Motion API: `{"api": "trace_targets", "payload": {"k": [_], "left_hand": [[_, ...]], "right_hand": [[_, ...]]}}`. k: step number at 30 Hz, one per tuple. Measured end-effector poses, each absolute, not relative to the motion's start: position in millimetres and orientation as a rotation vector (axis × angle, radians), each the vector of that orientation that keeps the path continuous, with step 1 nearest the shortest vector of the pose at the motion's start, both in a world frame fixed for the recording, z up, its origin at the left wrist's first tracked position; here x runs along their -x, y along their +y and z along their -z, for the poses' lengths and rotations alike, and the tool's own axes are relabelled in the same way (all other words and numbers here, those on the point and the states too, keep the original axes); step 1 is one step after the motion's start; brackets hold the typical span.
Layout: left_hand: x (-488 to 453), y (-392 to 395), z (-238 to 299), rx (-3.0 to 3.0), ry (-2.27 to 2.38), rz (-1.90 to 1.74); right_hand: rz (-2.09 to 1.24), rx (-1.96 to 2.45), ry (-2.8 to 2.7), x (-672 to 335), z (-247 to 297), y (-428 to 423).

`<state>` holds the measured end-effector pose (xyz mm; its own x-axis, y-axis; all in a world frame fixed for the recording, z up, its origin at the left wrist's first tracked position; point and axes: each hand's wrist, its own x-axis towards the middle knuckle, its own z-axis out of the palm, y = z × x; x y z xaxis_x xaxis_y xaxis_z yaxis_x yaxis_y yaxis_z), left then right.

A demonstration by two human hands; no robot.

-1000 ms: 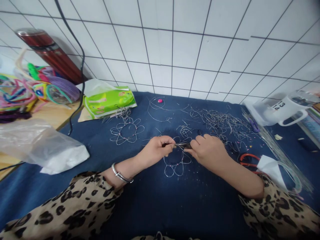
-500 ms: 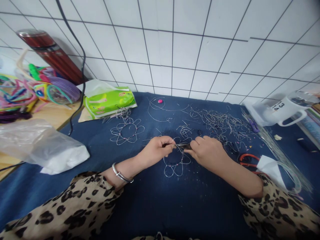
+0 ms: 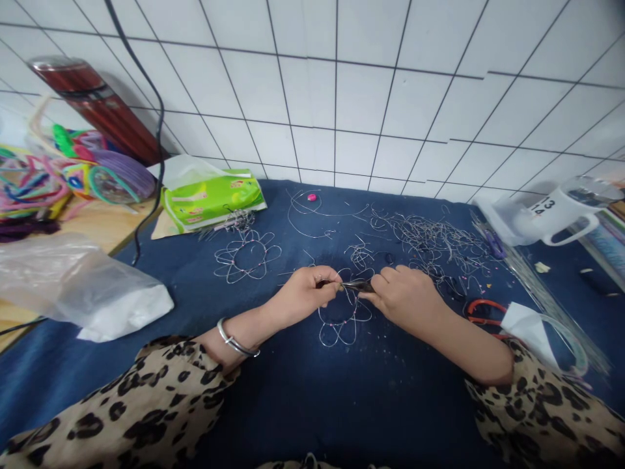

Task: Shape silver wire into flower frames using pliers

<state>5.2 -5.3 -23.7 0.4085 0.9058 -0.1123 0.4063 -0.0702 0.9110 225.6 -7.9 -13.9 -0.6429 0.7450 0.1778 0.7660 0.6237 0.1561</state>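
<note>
My right hand (image 3: 404,291) is closed around a pair of dark pliers (image 3: 360,286), whose tips point left. At those tips, the fingers of my left hand (image 3: 312,286) are pinched on the upper part of a flower-shaped wire piece (image 3: 347,339). Its looped wire petals hang below my hands, around a ring with small pink beads. Something dark shows between my left fingers, too small to make out. Left of my hands, a similar wire flower (image 3: 247,258) lies flat on the dark blue cloth (image 3: 312,404).
Tangled wire scraps (image 3: 434,238) lie at the back right, near a white mug (image 3: 561,212) and long straight wires (image 3: 551,299). Orange-handled scissors (image 3: 483,309) rest by my right forearm. A green tissue pack (image 3: 212,200) and a plastic bag (image 3: 97,286) lie at left.
My hands hold almost the same place, with the pliers tips still at my left fingertips. The whole view has shifted very slightly.
</note>
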Motion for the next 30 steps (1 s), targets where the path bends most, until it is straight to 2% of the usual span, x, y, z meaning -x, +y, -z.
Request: {"api": "trace_targets", "payload": {"k": [4, 15, 19, 22, 30], "left_hand": [[-5.2, -5.6, 23.4, -1.639, 1.175, -0.629], [-5.3, -6.1, 25.6, -1.589, 1.176, -0.623], [-5.1, -5.9, 27.8, -1.589, 1.18, -0.624], [-4.6, -5.5, 29.0, -1.591, 1.18, -0.622], [-5.0, -6.2, 26.2, -1.571, 1.181, -0.609]], "right_hand": [[0.195, 1.327, -2.751, -226.2, 14.8, -5.0], [-0.557, 1.468, -2.721, -225.8, 5.9, 0.2], [-0.721, 1.474, -2.698, -226.2, 3.2, 1.0], [-0.666, 1.463, -2.73, -225.7, 1.9, 0.8], [-0.106, 1.449, -2.777, -222.5, 2.1, -8.0]]}}
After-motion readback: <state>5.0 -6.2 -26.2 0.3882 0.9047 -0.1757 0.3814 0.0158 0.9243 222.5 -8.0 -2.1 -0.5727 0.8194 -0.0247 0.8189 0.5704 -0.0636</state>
